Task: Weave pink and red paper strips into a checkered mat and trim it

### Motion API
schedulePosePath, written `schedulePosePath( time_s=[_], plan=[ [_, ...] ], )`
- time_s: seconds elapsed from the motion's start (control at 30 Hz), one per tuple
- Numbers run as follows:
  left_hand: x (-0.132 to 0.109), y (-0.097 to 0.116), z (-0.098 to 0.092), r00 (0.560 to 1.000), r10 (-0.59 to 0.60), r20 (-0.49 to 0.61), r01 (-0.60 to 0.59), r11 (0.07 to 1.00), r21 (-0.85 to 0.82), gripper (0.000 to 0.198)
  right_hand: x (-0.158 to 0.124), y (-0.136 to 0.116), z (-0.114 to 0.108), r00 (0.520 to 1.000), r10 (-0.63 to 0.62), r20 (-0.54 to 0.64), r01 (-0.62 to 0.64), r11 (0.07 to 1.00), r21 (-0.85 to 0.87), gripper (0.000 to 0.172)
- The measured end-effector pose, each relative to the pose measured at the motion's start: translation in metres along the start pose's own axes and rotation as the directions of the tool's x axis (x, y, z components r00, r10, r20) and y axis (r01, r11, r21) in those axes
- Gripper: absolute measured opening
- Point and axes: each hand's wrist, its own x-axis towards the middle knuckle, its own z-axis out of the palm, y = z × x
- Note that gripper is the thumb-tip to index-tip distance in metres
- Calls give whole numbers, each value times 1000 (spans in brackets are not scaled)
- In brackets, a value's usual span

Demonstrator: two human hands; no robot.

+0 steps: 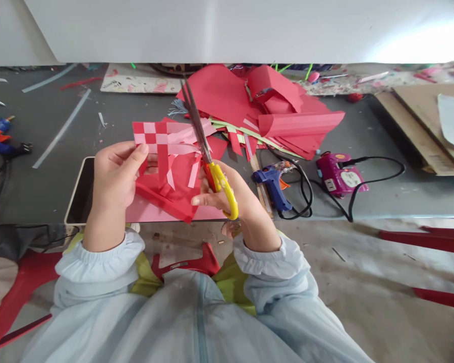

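My left hand (117, 174) pinches a woven piece of red and pink paper strips (150, 133) between thumb and fingers, checkered at its upper left, with loose strip ends hanging down and to the right. In my right hand (227, 186) is a pair of scissors (201, 126) with yellow and orange handles. Their blades point up and away, close together, just right of the woven paper. Below both hands lie folded red paper (166, 201) and a pink sheet (136, 214) at the table's front edge. Part of my right fingers is hidden behind the handles.
A pile of red paper (223, 93) lies behind my hands. To the right are a blue glue gun (274, 184), a magenta power socket (340, 174) with black cables, and cardboard (412, 121). A dark flat device (81, 191) rests by my left wrist. Another glue gun (0, 138) lies far left.
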Motion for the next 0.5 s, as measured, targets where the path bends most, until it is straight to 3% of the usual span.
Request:
schedulePosePath(
  time_s=[0.13, 0.37, 0.5],
  plan=[
    [0, 2, 1, 1000, 9, -9, -9, 999, -44, 23, -3, -2, 1, 1000, 4, -4, -4, 1000, -17, 53],
    [-4, 0, -2, 1000, -27, 4, 27, 996, 89, 26, 1, 0, 1, 985, 81, -155, -65, 993, 102, 57],
    [-5, -3, -4, 994, -61, 86, 50, 990, 130, 24, 4, 3, -3, 969, 12, -248, 25, 989, 145, 61]
  ],
)
